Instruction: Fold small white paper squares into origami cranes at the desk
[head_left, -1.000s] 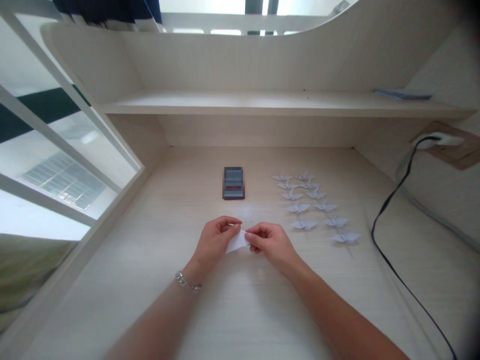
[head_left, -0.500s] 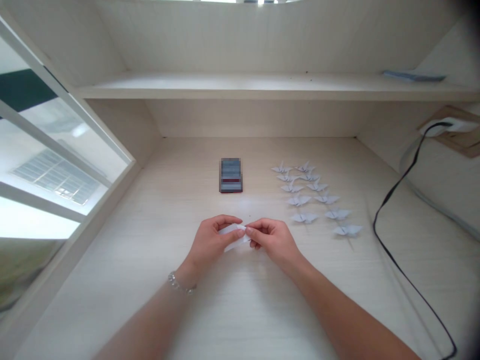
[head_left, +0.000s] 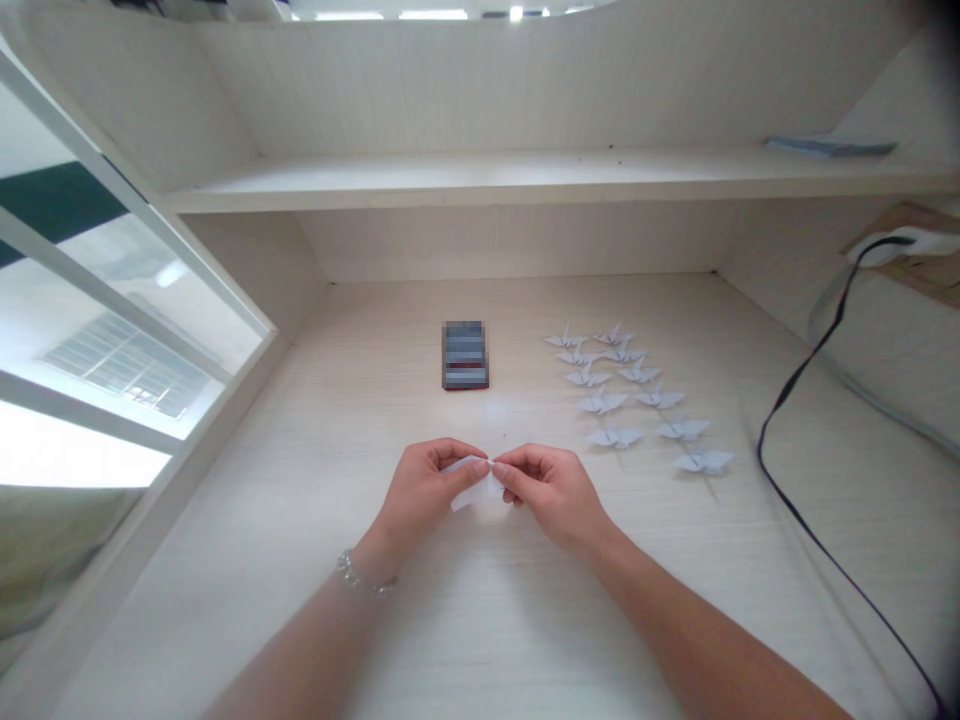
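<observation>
Has wide room on the left, over the pale desk (head_left: 247,520), as far as the slanting window frame (head_left: 229,412). Meets tighter limits on the right: first two slanting columns of white paper cranes (head_left: 615,438), near the right hand (head_left: 551,490) but apart from it, then a black cable (head_left: 786,390). Faces a pixelated dark rectangle (head_left: 465,355) just beyond the fingers, and the shelf (head_left: 487,192) at the far side. Angles both forearms inward from the near corners, with a bracelet (head_left: 366,577) at the left wrist. Holds folded white paper (head_left: 480,490) at near centre, apparently just above the surface, with any contact too hidden to confirm. Pinches it thumb-to-finger in the left hand (head_left: 429,485) and likewise in the right, thumbtips almost meeting.
</observation>
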